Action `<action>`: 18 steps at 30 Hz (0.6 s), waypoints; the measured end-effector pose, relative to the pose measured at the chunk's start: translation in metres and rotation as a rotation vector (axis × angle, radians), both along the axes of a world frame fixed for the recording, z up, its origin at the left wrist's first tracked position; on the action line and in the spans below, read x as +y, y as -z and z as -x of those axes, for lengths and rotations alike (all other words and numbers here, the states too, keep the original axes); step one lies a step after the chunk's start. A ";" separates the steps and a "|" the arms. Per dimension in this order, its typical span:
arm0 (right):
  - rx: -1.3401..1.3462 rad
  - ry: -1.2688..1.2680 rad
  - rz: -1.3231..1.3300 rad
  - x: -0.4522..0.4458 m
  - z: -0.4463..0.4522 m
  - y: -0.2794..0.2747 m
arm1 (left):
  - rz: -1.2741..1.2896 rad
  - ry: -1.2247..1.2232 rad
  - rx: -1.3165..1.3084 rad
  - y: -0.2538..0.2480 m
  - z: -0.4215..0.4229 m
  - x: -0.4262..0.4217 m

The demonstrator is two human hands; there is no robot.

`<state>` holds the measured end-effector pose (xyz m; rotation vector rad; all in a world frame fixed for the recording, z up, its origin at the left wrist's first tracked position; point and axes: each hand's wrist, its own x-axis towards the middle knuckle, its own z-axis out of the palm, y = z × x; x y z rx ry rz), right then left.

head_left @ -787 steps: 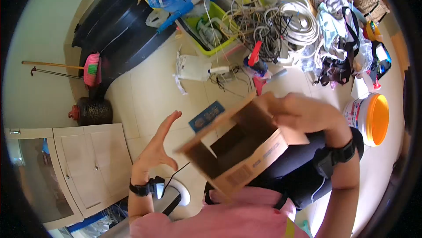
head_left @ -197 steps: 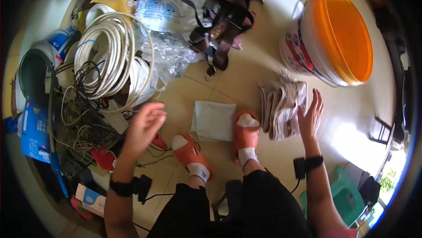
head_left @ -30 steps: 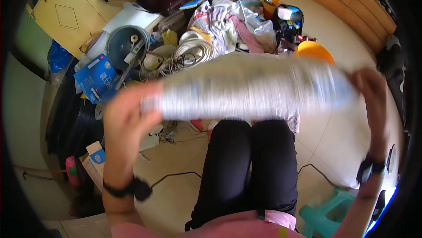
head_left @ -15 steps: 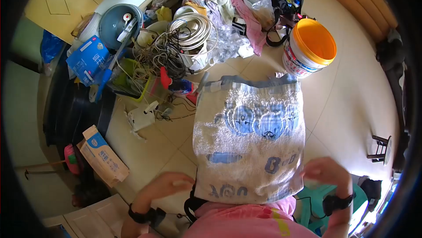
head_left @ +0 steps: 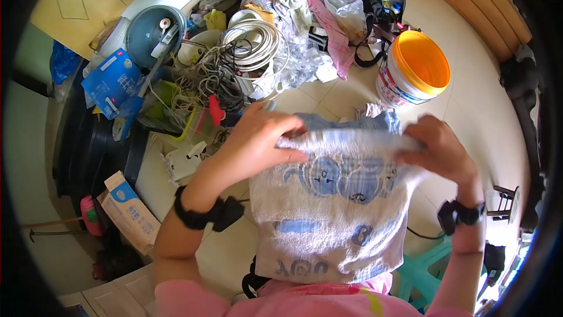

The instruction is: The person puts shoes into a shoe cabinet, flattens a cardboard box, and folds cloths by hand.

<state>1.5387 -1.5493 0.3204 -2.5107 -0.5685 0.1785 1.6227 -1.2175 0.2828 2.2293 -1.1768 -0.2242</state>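
Observation:
A white terry towel with blue cartoon figures and lettering lies spread over my lap. My left hand pinches the far left part of it between thumb and fingers. On the far right side, my right hand is closed on the same towel, its fingers a little blurred. Between both hands the towel's far edge is raised in a pale, blurred band. Beyond that edge shows light-blue cloth; I cannot tell whether it belongs to the towel. Each wrist wears a black band.
An orange-rimmed bucket stands ahead to the right. Coiled cable, a grey-blue basin and heaped cloths and plastic fill the far left and middle. A cardboard box lies left; a green stool is at lower right.
Both hands have moved forward from beside the towel's near half to its far end and taken hold there. The towel's far edge has lifted. The view has shifted slightly.

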 end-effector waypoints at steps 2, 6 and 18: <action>0.061 -0.127 0.059 -0.008 0.011 -0.023 | -0.088 0.109 0.052 -0.028 0.004 0.011; -0.001 -0.182 -0.103 -0.015 -0.002 -0.055 | -0.073 0.253 0.389 -0.073 -0.008 0.025; 0.477 0.595 -0.566 -0.048 0.036 0.129 | 0.389 -0.622 0.922 0.090 0.030 0.071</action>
